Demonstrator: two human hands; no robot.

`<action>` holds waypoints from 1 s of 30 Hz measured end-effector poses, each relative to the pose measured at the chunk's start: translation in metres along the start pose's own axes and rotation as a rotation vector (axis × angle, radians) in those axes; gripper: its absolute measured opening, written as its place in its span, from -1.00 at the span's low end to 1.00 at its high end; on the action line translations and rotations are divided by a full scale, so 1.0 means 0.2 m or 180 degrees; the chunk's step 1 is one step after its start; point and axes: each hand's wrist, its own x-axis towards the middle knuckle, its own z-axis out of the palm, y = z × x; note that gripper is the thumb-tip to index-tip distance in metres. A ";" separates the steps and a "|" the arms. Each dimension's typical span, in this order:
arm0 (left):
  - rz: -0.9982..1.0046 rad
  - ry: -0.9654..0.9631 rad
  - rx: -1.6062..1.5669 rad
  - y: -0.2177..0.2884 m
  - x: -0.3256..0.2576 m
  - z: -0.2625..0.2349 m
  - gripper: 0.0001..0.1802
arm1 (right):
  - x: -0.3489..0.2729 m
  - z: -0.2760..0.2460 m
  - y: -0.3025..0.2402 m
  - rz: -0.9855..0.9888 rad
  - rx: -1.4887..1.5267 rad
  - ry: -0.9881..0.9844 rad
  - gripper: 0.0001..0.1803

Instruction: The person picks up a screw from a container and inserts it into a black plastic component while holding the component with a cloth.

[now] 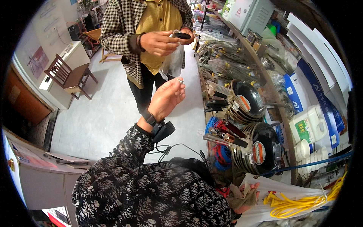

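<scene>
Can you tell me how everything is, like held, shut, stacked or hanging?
Left hand: fingers curled, pinching
Small pale object: held in the left fingertips
Dark wristband: worn
Dark object: held by the other person
Plastic bag: hanging from the other person's hands
Chair: upright, nobody sitting
Metal cabinet: looks shut
Frying pans: nested in two stacks
Yellow cable: looped up

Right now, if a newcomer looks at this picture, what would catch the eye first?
Probably the person's raised left hand near the centre, pinching a small pale thing below the hands of another person. Next might come the two stacks of black pans at the right, one nearer than the other, and the bright yellow cord at the lower right.
</scene>
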 end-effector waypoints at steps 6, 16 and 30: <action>0.0050 0.0332 -0.0556 -0.02 0.01 -0.02 -0.74 | -0.01 0.07 0.00 -0.0127 -0.0005 0.0519 -0.50; -0.0120 -0.0030 -0.1383 -0.04 0.06 -0.12 -0.77 | 0.01 0.10 0.01 0.0137 -0.0006 -0.0367 -0.45; -0.0011 0.0070 -0.0873 0.00 0.07 -0.06 -0.76 | -0.01 0.13 0.02 -0.0023 -0.0032 0.0693 -0.51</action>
